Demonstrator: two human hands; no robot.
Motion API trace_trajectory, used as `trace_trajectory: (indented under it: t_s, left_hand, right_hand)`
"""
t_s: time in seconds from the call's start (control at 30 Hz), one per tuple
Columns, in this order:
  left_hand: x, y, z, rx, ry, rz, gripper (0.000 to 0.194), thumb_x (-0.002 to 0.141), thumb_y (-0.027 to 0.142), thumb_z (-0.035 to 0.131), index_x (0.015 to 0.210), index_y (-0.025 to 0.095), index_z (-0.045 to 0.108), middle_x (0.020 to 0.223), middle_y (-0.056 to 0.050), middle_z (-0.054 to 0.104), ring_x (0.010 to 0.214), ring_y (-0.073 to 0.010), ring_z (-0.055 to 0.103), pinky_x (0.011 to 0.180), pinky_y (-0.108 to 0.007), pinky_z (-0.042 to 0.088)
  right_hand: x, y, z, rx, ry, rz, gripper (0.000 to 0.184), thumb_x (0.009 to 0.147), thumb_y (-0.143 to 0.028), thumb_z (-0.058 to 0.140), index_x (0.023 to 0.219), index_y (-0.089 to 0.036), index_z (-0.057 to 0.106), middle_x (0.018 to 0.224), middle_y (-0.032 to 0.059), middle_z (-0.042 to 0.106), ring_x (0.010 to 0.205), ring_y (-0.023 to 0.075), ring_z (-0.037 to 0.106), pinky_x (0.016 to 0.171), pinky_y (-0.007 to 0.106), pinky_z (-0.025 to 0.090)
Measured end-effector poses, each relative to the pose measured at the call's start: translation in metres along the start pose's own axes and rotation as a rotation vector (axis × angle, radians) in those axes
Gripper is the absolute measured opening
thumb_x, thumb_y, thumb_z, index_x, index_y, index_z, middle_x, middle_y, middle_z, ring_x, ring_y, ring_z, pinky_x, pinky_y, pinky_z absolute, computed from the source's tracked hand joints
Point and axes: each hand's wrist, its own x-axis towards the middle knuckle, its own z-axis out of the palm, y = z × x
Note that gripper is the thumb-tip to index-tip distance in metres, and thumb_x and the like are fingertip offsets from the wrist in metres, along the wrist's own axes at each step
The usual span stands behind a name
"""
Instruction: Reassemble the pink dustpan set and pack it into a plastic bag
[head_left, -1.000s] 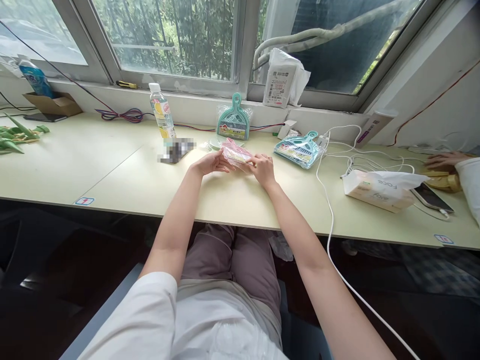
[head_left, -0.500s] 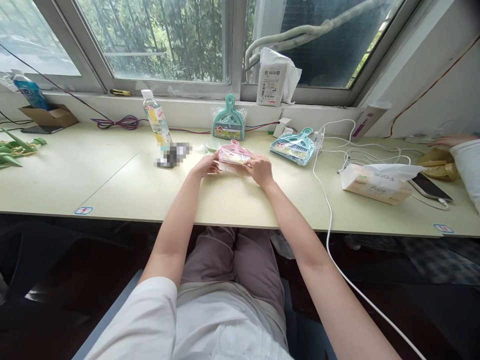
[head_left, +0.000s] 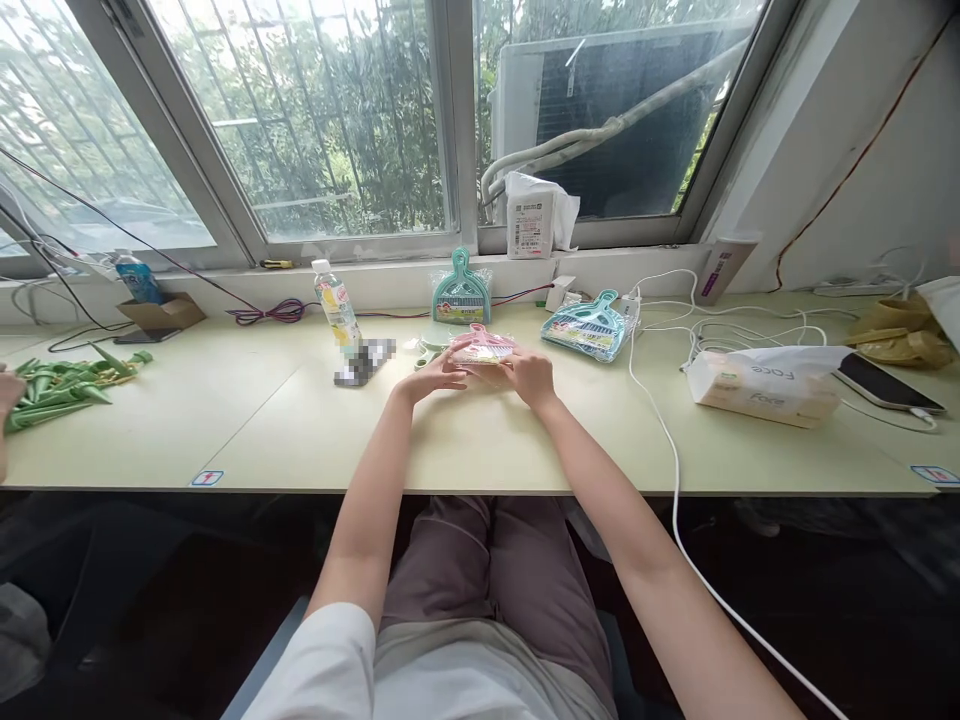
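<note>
Between my two hands is a pink mini dustpan and brush set (head_left: 484, 347) in clear plastic wrap, low over the table. My left hand (head_left: 433, 376) grips its left edge, with some fingers partly stretched below it. My right hand (head_left: 531, 378) has its fingers bent around the right edge. Behind the pink set, a wrapped teal dustpan and brush set (head_left: 460, 292) leans upright on the wall. Another wrapped teal set (head_left: 588, 328) lies to the right. A pale green item (head_left: 430, 345), partly hidden, is just beyond my left hand.
A drink bottle (head_left: 339, 310) stands left of my hands beside a blurred object (head_left: 365, 362). Rightward are a white cable (head_left: 654, 400), a tissue pack (head_left: 765, 388) and a phone (head_left: 886, 382). Green leaf-like pieces (head_left: 71, 385) lie far left, near another person's hand (head_left: 7, 390).
The view has tilted up and turned left, bringing another person's hand in at the left edge. My hands stay at the pink set, and its label side looks slightly more tilted.
</note>
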Motion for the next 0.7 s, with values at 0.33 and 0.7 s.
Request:
trace_trajectory:
  t_s: [0.33, 0.7]
  left_hand:
    - [0.028, -0.026, -0.002, 0.055, 0.422, 0.090, 0.054, 0.056, 0.055, 0.090, 0.092, 0.016, 0.078, 0.090, -0.010, 0.076, 0.092, -0.0236, 0.070, 0.093, -0.041, 0.053]
    - [0.024, -0.026, -0.005, -0.098, 0.632, 0.084, 0.059, 0.051, 0.064, 0.088, 0.080, 0.014, 0.075, 0.079, -0.007, 0.073, 0.084, -0.0201, 0.071, 0.098, -0.042, 0.054]
  right_hand:
    - [0.000, -0.008, 0.004, 0.008, -0.050, -0.042, 0.027, 0.099, -0.035, 0.057, 0.101, -0.020, 0.079, 0.102, 0.0090, 0.075, 0.096, 0.0216, 0.067, 0.077, 0.030, 0.044]
    - [0.001, -0.005, 0.011, 0.143, -0.082, -0.159, 0.060, 0.088, -0.050, 0.070, 0.140, -0.022, 0.059, 0.151, 0.0142, 0.049, 0.138, 0.0316, 0.044, 0.106, 0.047, 0.043]
